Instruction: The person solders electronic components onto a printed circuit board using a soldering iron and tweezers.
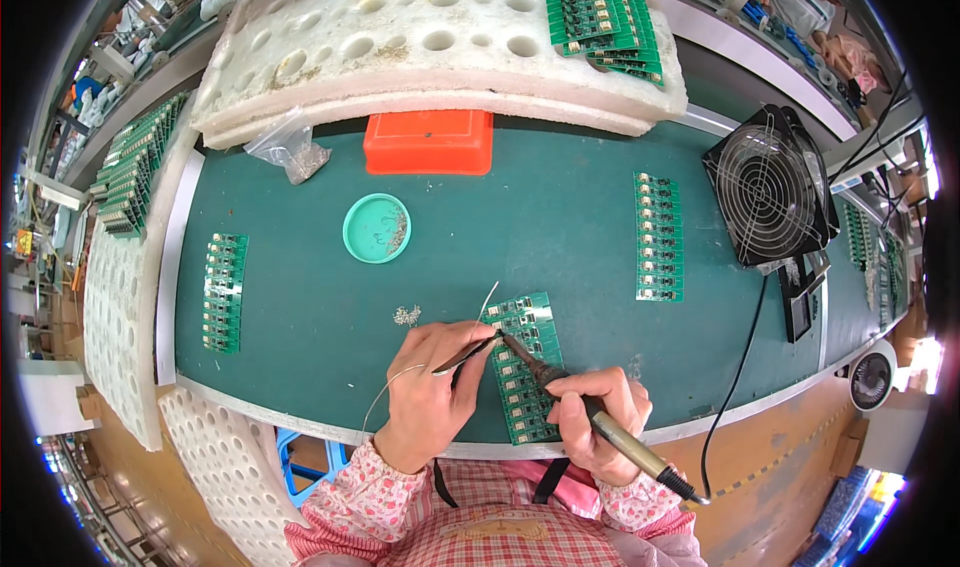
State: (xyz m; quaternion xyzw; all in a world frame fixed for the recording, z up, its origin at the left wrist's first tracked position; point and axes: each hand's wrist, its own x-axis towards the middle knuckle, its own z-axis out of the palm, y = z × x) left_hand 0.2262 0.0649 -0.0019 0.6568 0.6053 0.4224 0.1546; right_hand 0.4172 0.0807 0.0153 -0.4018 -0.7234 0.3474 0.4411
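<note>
One board [527,367] lies at lower centre of the tabletop [560,217], the right hand [595,412] closed on an iron [590,412] touching its upper end, the left hand [430,387] pinching solder wire [400,377]; two more strips wait aside, so much seems left.

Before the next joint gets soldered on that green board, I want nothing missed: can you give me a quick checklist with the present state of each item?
1. Soldering iron gripped in the right hand: ok.
2. Iron tip on the circuit board strip: ok, it meets the strip's upper left part.
3. Solder wire fed by the left hand to the tip: ok.
4. Strip lying flat on the green mat: ok.
5. Iron's black cable away from the hands: ok, it runs off to the right.
6. Fan turning: cannot tell.
</note>
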